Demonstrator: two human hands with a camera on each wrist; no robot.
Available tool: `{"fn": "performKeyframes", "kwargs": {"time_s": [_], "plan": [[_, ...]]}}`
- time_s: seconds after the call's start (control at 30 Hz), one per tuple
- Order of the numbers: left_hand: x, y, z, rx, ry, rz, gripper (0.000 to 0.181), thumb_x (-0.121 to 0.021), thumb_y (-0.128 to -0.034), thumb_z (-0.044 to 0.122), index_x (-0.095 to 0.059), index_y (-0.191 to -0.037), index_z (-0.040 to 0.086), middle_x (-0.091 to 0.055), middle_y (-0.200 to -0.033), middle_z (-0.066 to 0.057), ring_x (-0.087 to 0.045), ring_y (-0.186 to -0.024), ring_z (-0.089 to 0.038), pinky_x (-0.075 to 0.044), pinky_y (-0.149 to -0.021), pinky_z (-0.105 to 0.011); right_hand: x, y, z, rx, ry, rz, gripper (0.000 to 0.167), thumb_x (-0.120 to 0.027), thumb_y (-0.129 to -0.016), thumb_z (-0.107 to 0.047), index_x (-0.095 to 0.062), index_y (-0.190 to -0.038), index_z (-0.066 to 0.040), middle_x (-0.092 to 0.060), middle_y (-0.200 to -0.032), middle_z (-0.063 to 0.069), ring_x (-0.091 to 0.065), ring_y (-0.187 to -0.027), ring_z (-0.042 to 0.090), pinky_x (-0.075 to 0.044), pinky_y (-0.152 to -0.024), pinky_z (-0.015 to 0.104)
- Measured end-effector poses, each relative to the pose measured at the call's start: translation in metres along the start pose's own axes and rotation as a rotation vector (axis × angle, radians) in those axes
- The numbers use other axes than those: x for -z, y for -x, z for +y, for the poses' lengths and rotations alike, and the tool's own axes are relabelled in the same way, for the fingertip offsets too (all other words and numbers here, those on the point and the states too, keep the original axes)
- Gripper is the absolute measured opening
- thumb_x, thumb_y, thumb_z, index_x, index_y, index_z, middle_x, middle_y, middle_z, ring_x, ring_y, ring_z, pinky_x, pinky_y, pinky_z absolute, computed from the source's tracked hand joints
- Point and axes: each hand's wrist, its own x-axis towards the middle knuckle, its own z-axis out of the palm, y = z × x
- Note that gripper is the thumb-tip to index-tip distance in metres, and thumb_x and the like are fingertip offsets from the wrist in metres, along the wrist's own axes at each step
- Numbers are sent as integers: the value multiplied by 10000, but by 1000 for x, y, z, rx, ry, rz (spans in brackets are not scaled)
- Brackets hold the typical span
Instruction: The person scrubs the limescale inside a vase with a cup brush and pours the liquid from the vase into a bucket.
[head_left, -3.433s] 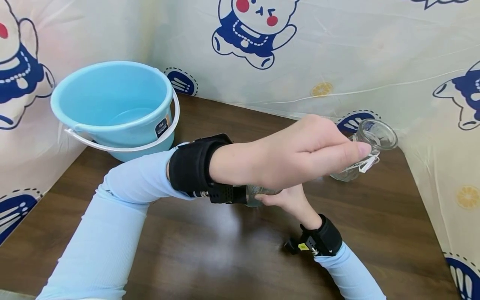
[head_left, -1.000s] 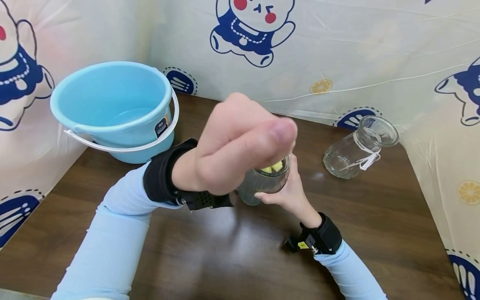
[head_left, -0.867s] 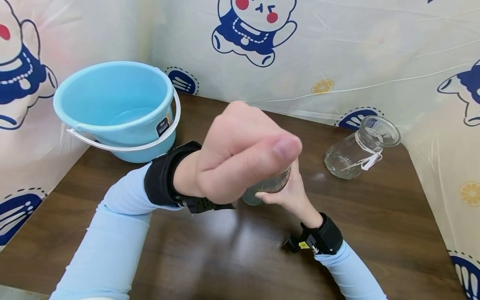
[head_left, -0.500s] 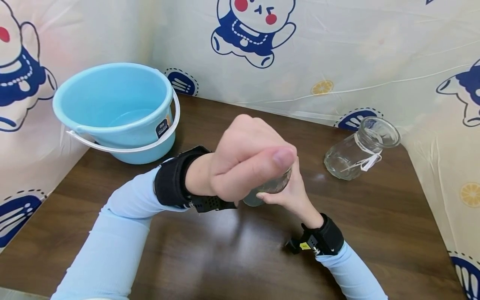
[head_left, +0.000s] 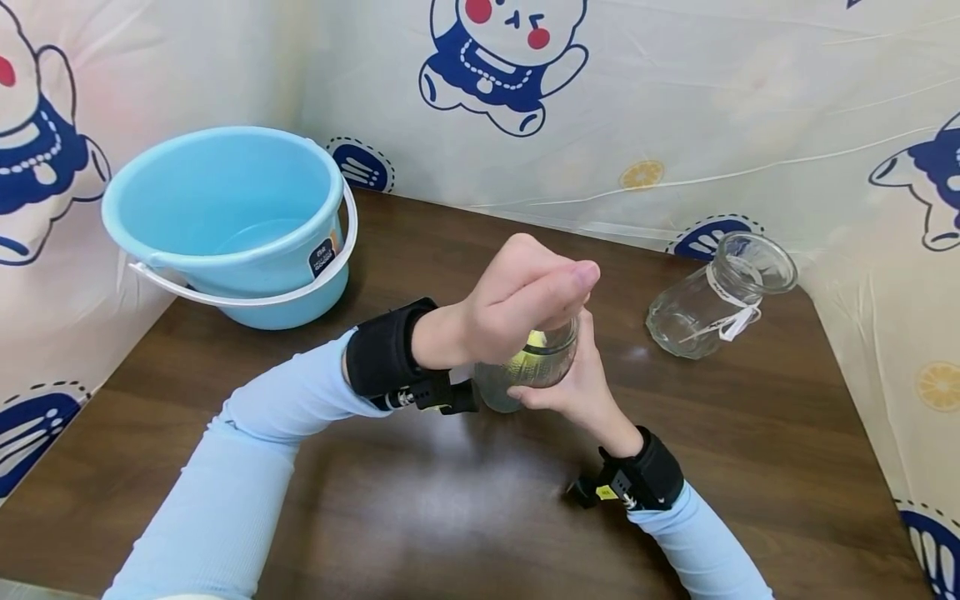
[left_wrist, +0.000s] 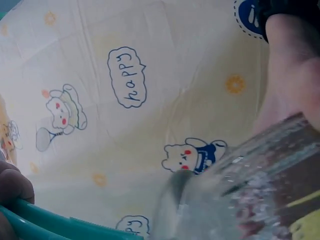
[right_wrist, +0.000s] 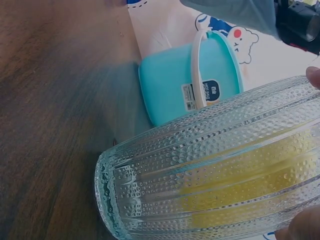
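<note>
My right hand (head_left: 581,387) grips a clear glass jar (head_left: 495,385) from its right side, in the middle of the table. My left hand (head_left: 517,296) is curled above the jar's mouth. In the left wrist view its fingertips (left_wrist: 15,185) hold a teal handle (left_wrist: 65,226), which runs toward the jar. A yellow brush head (head_left: 527,357) shows inside the glass; the two look like one bottle brush, though the join is hidden. In the right wrist view the ribbed, dotted jar wall (right_wrist: 150,175) shows the yellow blurred behind it.
A light blue bucket (head_left: 277,271) with a white handle stands at the back left. At the right stands another glass jar (head_left: 686,321) with a white ribbon bow. Printed sheeting (head_left: 720,100) hangs behind the brown table (head_left: 420,517).
My left hand first swung back left and rose above the jar; over the last second it has sunk lower, and the yellow head sits deeper. My right hand keeps its place on the jar.
</note>
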Motion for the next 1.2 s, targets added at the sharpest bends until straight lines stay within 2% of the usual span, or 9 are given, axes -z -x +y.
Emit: {"fn": "performKeyframes", "kwargs": {"time_s": [0.3, 0.4, 0.57, 0.67, 0.77, 0.87, 1.0, 1.07, 1.2], "plan": [[-2, 11, -14, 116, 62, 29, 382, -297, -880, -52, -258, -505, 6, -190, -476, -77, -213, -407, -147, -197, -423, -249, 0, -1, 0, 22, -6, 3, 974, -806, -515, 17, -222, -1292, 75, -438, -1195, 163, -434, -1077, 139, -367, -912, 236], [-1, 12, -14, 116, 77, 50, 383, -297, -879, -61, -244, -507, 14, -180, -478, -71, -205, -402, -143, -192, -418, -250, 0, -1, 0, 23, -7, -1, 1003, -846, -583, -199, -211, -1308, 76, -424, -1221, 197, -425, -1094, 187, -361, -932, 279], [3, 8, -6, 82, 147, 106, 371, -273, -863, -67, -227, -516, 54, -158, -480, -48, -188, -382, -124, -178, -405, -232, 0, 1, -1, 5, 27, -4, 1087, -738, -624, -536, -184, -1331, 78, -355, -1305, 243, -387, -1147, 317, -332, -965, 430], [5, 5, -1, 50, 173, 127, 362, -266, -864, -40, -233, -520, 69, -157, -476, -36, -191, -369, -113, -173, -391, -225, 0, 1, -1, 4, 24, -9, 1075, -752, -632, -502, -180, -1332, 79, -334, -1323, 250, -368, -1170, 368, -321, -974, 438], [9, 1, 7, 31, 202, 151, 397, -292, -902, 18, -238, -514, 76, -168, -467, -24, -189, -354, -120, -160, -381, -235, 0, 0, -1, 8, 9, -14, 1035, -838, -609, -247, -176, -1333, 79, -339, -1320, 259, -365, -1188, 381, -329, -986, 363], [25, 9, -17, -6, 282, 170, 447, -335, -937, 111, -296, -492, 125, -232, -461, 15, -239, -343, -106, -185, -365, -255, 0, 0, -2, 4, 11, -10, 1028, -840, -556, -71, -182, -1332, 75, -351, -1311, 249, -382, -1183, 342, -335, -977, 274], [43, 4, -29, -74, 352, 169, 454, -359, -939, 170, -366, -485, 161, -309, -462, 46, -312, -342, -93, -220, -345, -278, 1, 0, -2, -6, 36, 6, 1077, -829, -593, -380, -187, -1327, 77, -341, -1311, 236, -387, -1161, 280, -323, -965, 227], [40, -12, -3, -88, 324, 173, 464, -355, -927, 162, -332, -464, 138, -290, -445, 43, -301, -335, -86, -207, -340, -271, 1, 0, -2, -10, 37, 7, 1111, -756, -603, -536, -182, -1325, 83, -331, -1315, 237, -385, -1151, 267, -323, -960, 228], [34, -30, 37, -106, 248, 181, 447, -286, -907, 114, -239, -463, 90, -245, -426, 25, -275, -334, -68, -203, -350, -234, 0, -1, -2, -12, 20, 6, 1116, -738, -603, -563, -182, -1322, 83, -331, -1316, 237, -386, -1143, 249, -328, -959, 233]]}}
